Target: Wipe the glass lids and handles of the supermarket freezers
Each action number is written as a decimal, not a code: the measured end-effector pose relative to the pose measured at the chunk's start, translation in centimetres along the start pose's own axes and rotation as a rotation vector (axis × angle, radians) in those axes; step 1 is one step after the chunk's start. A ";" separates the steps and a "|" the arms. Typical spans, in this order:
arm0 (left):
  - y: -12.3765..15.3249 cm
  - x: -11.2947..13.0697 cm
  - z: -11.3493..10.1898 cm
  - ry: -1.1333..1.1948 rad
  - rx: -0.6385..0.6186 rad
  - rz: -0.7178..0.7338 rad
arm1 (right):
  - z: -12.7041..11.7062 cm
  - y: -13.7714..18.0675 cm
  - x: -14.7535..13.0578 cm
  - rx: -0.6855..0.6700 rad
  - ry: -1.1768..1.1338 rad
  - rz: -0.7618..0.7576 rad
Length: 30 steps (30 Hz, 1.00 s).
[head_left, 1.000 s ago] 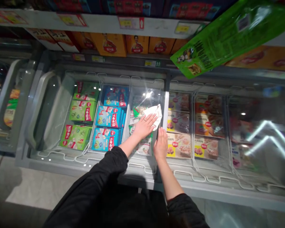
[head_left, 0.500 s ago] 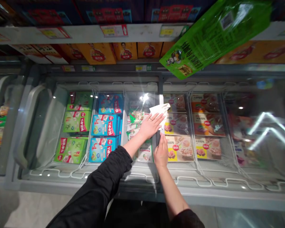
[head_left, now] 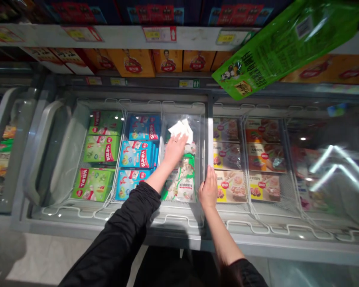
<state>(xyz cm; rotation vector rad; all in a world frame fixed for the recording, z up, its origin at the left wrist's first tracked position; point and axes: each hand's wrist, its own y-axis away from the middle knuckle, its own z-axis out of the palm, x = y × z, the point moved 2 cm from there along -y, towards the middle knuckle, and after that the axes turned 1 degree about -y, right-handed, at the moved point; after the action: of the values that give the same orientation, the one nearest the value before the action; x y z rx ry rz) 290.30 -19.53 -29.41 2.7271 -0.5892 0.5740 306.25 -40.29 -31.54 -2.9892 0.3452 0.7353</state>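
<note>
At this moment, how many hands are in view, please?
2: the left hand on the white cloth, and the right hand at the freezer's pale middle strip.

Shop: glass-topped freezer [head_left: 257, 248], packaged food [head_left: 100, 149], price tags [head_left: 159, 34].

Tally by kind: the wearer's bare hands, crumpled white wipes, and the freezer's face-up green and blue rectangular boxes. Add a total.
Bare left hand and right hand: 2
Crumpled white wipe: 1
Face-up green rectangular boxes: 3
Face-up blue rectangular boxes: 3
Total: 9
</note>
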 end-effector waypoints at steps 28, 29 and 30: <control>-2.0 6.7 4.1 -0.240 -0.091 0.272 | -0.2 -0.1 -0.3 0.061 -0.002 -0.030; -1.6 7.6 4.4 -0.246 -0.099 0.293 | -0.1 -0.1 -0.2 0.068 -0.002 -0.039; -0.8 8.2 4.7 -0.255 -0.103 0.305 | -0.1 0.0 -0.1 0.071 -0.005 -0.047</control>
<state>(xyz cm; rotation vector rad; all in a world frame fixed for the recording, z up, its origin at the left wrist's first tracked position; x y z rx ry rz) 299.03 -23.21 -30.09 2.6473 -1.0790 0.2515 306.18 -40.23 -31.40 -2.9178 0.2936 0.7103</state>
